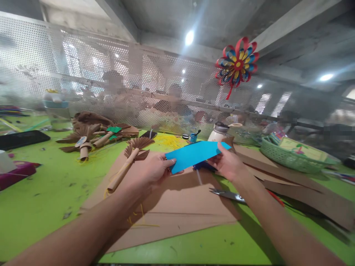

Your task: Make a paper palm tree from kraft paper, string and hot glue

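Note:
A strip of bright blue paper [195,157] is stretched between my two hands above a brown cardboard sheet [180,201]. My left hand [159,168] pinches its left end, thumb on top. At the other end my right hand [226,162] grips the paper with the thumb over the edge. Left of my left hand lies a rolled brown paper tube with pleated fans [124,168], tied with yellow strands. Scissors [227,194] rest on the cardboard under my right forearm, which covers part of them. Behind the strip, a dark blue tool [205,166] is partly hidden.
More brown paper figures [85,140] lie at the left, near a black phone [24,139]. Yellow shreds [173,142], a small blue paint jar [193,137] and a bottle [219,132] stand behind. A green basket [291,157] and brown paper pieces [313,195] are right.

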The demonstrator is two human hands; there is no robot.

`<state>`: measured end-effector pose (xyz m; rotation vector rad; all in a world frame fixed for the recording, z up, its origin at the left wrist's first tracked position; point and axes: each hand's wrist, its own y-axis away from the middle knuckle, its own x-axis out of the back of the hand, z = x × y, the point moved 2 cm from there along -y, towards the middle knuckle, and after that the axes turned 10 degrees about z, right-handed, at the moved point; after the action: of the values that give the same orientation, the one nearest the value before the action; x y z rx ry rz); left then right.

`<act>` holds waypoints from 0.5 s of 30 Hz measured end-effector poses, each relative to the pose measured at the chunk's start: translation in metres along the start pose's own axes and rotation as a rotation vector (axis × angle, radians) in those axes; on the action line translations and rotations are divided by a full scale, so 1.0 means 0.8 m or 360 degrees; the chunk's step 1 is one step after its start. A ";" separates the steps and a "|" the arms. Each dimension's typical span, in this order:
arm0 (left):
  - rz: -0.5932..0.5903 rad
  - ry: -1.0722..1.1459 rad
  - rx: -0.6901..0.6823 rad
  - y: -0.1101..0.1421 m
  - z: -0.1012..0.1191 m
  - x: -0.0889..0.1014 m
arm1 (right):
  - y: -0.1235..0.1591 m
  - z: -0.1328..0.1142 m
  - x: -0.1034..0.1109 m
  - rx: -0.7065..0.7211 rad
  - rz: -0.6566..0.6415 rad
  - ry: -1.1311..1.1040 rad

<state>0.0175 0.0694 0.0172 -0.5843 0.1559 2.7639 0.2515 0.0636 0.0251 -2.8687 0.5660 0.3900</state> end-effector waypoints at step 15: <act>0.0036 0.0096 -0.0042 -0.020 0.011 0.011 | 0.084 -0.073 0.130 0.0344 -0.0404 0.1965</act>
<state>0.0121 0.0884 0.0208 -0.6769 0.1405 2.7757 0.3304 -0.0471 0.0407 -2.5891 0.3200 -1.4436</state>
